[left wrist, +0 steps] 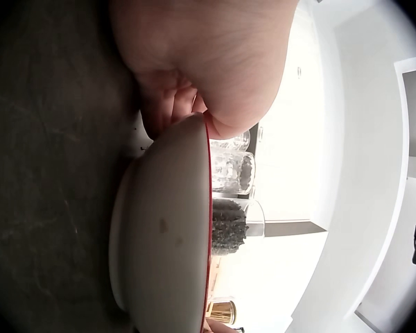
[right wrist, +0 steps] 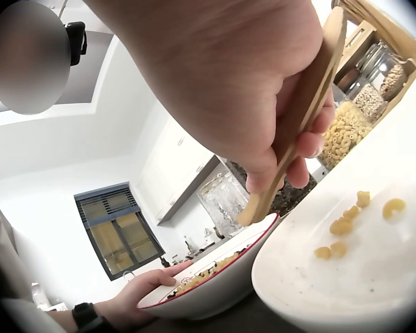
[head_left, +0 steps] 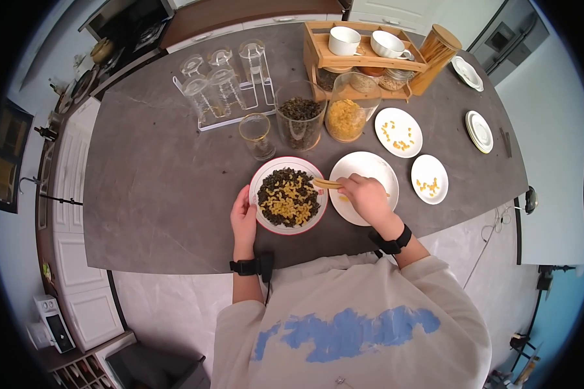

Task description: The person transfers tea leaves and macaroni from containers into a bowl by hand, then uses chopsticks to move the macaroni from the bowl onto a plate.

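Right now, our left hand (head_left: pixel 243 220) has hold of the red-edged bowl (head_left: pixel 285 163) on its left side. We can see the thumb by the edge and the fingers bent against the outside. Our right hand (head_left: pixel 368 198) has its fingers curled round the wooden tongs (head_left: pixel 326 184), with the tips at the bowl's right edge. We can't tell if the tips have a bit of food in them.

The bowl has dark bits (head_left: pixel 269 179) in it, with yellow pasta (head_left: pixel 289 211) on top. Just to the right of the bowl is a white plate (head_left: pixel 370 161) with a few loose pasta bits (right wrist: pixel 342 226) on it. Behind the bowl is a big jar of dark bits (head_left: pixel 300 126).

We think the bowl is hard, a bit heavy, and could chip if it gets a bump. Its side may be slippery, so we would hold it by the edge with fingers round the outside. The pasta looks light, dry and hard, and it might snap or hop away. We would pinch each bit softly round its middle, and hold the tongs partway along their arms.
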Action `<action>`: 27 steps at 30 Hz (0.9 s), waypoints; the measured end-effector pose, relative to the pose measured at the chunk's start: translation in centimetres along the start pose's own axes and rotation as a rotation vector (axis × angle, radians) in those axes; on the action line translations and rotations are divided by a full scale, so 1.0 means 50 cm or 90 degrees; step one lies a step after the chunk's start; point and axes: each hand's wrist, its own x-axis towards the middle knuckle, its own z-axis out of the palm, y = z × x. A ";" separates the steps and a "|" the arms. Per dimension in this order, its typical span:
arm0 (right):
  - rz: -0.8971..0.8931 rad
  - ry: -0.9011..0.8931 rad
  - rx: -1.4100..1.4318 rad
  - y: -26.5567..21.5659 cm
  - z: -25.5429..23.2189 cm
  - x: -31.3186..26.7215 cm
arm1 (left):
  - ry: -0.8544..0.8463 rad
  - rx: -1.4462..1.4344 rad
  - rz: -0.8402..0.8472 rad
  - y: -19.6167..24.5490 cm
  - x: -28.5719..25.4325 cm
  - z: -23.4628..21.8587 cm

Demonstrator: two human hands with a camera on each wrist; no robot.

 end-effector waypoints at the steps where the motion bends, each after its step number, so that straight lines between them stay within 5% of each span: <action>1: 0.007 -0.004 0.008 0.001 -0.002 -0.001 | 0.001 -0.003 -0.001 0.001 -0.001 0.000; 27: 0.055 0.008 0.008 0.022 -0.030 -0.025 | 0.004 0.009 -0.012 0.010 -0.003 0.002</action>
